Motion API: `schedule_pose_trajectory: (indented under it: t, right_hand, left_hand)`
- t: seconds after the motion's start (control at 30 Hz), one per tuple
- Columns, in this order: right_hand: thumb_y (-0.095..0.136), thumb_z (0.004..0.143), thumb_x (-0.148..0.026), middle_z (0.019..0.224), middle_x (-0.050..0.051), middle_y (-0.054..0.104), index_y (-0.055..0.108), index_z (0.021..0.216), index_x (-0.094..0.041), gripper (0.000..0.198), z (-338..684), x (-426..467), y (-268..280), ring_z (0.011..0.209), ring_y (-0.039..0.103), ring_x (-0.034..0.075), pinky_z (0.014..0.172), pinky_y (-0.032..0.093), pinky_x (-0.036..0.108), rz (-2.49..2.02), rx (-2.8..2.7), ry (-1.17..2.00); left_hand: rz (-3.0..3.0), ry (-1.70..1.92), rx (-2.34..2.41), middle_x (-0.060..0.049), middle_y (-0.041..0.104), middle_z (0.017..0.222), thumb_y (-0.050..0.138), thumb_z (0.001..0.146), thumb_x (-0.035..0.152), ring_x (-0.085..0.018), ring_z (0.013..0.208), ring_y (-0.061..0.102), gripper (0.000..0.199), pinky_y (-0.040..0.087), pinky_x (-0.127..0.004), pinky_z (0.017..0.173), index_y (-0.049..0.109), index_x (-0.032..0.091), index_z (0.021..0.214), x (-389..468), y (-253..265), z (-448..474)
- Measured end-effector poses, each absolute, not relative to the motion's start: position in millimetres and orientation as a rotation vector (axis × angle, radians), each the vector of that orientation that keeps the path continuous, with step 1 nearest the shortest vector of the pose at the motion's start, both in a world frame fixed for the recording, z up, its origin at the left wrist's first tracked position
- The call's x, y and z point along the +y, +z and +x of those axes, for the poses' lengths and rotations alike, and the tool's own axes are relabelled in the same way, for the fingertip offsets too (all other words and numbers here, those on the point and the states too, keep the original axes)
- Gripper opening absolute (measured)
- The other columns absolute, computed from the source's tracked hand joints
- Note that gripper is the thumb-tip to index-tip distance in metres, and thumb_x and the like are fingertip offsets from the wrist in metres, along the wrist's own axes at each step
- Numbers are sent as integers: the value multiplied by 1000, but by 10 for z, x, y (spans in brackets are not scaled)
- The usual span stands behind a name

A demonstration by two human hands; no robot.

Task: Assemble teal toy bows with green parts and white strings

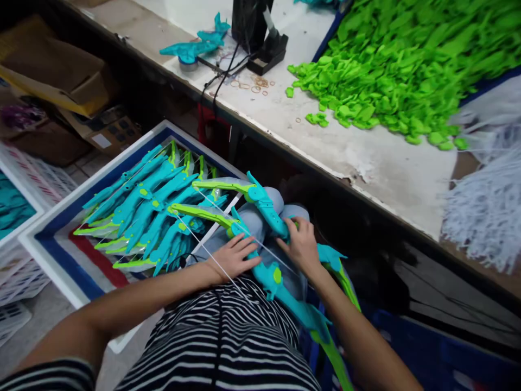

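Two turquoise toy bows with bright green limbs and white strings lie across my lap. My left hand [234, 258] rests on the nearer toy bow [299, 309], its fingers spread over the turquoise body and its thumb out of sight. On the farther toy bow [266, 209], my right hand [302, 244] has its fingers bent round the middle part near a green piece. That bow's lower end [331, 255] emerges beyond my right wrist. One string crosses in front of my left hand.
Several finished-looking bows [150, 201] lie in a white-rimmed tray [52, 231] on my left. The worktable [325, 157] carries a heap of green pieces [378, 92], rubber bands [260, 81], a black stand [268, 51] and turquoise parts [199, 43]. White strings [484, 201] hang at its right end. Cardboard boxes [69, 70] stand far left.
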State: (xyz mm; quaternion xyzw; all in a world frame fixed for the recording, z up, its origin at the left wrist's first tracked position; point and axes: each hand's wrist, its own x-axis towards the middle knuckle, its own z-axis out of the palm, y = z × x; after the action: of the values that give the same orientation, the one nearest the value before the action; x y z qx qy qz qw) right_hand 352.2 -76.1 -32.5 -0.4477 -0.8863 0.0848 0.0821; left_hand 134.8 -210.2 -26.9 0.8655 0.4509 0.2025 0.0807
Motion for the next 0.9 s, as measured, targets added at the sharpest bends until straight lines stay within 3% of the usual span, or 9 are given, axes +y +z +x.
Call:
schedule_pose_trajectory:
  t: [0.1,0.2,0.27,0.37,0.43,0.53,0.63,0.77,0.9]
  right_hand:
    - [62,75,-28,109,13,61,57,114,-17,41,3574,-520,-203,99,56,29,87,46,43,-1344,-2648,671]
    - [64,73,-36,94,6,65,60,102,-18,35,3652,-167,-17,87,61,22,81,48,36,-1209,-2616,1348]
    - [69,69,-42,86,3,66,61,93,-16,36,3655,46,75,82,62,19,76,49,32,-1100,-2534,1796]
    - [76,59,-45,77,0,67,63,85,-15,42,3551,273,116,74,62,16,69,49,28,-1062,-2396,2261]
    - [81,51,-47,76,0,68,65,84,-15,48,3450,373,98,72,63,16,69,50,26,-1081,-2350,2431]
    - [81,51,-54,76,2,70,67,84,-15,53,3365,501,68,69,63,15,64,51,25,-1289,-2290,2393]
    - [69,68,-61,71,7,69,65,81,-14,49,3433,604,102,62,62,16,57,51,27,-1654,-2191,1933]
    - [60,76,-60,82,11,71,67,86,-17,45,3677,613,206,68,65,20,63,54,32,-1682,-2116,1380]
    - [63,68,-68,90,16,72,70,83,-25,46,3875,476,211,82,69,26,75,52,40,-1553,-2190,1192]
  left_hand:
    - [2772,497,1179,-11,69,97,45,90,13,-24,124,51,22,38,-44,106,65,16,99,-1768,-239,1513]
    - [2824,457,1129,-12,67,89,43,88,13,-27,126,48,22,35,-47,107,64,14,93,-1597,-21,1506]
    - [2761,334,1192,-13,65,90,50,85,20,-30,118,53,19,39,-49,101,63,13,96,-1534,146,1446]
    - [2536,86,1373,-14,63,96,61,78,33,-29,96,61,39,49,-42,81,58,12,111,-1405,294,1328]
    - [2400,-6,1482,-14,61,105,62,77,38,-28,94,60,51,49,-37,74,53,14,120,-1257,297,1265]
    - [2332,-67,1546,-15,59,114,62,77,42,-29,100,59,64,46,-36,77,44,18,134,-977,221,1250]
    - [2324,-101,1580,-16,63,108,60,78,46,-31,96,60,70,42,-42,82,40,16,138,-750,185,1343]
    - [2361,-100,1682,-23,59,112,61,79,39,-35,107,53,47,41,-43,82,61,5,112,-609,202,1552]
    - [2317,-6,1651,-22,60,115,40,89,12,-30,109,53,31,43,-42,80,62,6,110,-502,80,1721]
